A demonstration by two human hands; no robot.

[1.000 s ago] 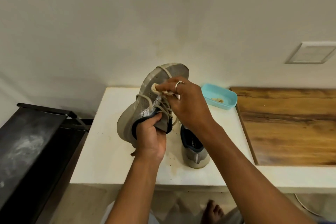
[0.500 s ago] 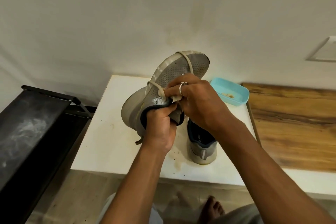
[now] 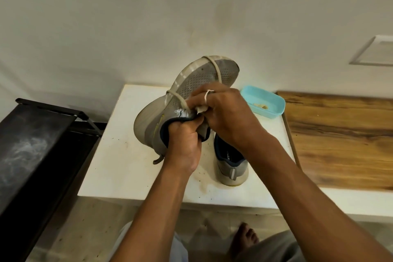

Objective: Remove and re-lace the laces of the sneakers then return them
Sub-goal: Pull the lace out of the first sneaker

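Centre frame, my left hand (image 3: pixel 185 144) grips the grey mesh sneaker (image 3: pixel 148 125), probably light, by its firmer collar; my right hand (image 3: pixel 229 112) pinches the limp beige cord lace (image 3: pixel 177 97).

Left grip (image 3: pixel 184 144) and right grip (image 3: pixel 229 117) clench, fingertips meeting.
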